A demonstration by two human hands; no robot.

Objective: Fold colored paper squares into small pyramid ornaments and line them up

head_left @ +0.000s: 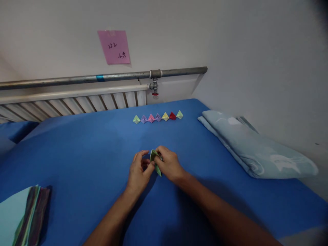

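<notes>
In the head view, take the small light-green folded-paper piece [158, 169] as the centre of the dial; it is held between the two hands, tilted, above the blue fabric-covered surface [97, 153]. The right hand [170, 164], at 3 o'clock, pinches it with bent fingers reaching into the fold. The left hand [137, 174], at 8 o'clock, has its thumb against the near-left edge and its index finger arched away; whether its other fingers grip the paper I cannot tell.

At 12 o'clock lies a row of seven small diamond-shaped folded papers [151, 118], in green, purple, pink, yellow and red, set side by side. Whether their tips touch or merely come close is unclear. At 8 o'clock, farther off, sits a stack of coloured paper sheets [14, 212]; toward 3 o'clock lies a folded pale grey-green cloth with white patterns [230, 136].

The likeliest trouble, I judge, is a crushed or torn crease should the right fingers press too hard inside the thin fold. Uneven pulling between thumb and fingers could skew its points, and a loose left hold could let it twist. A forward sleeve or knuckle brush could scatter the light row.
</notes>
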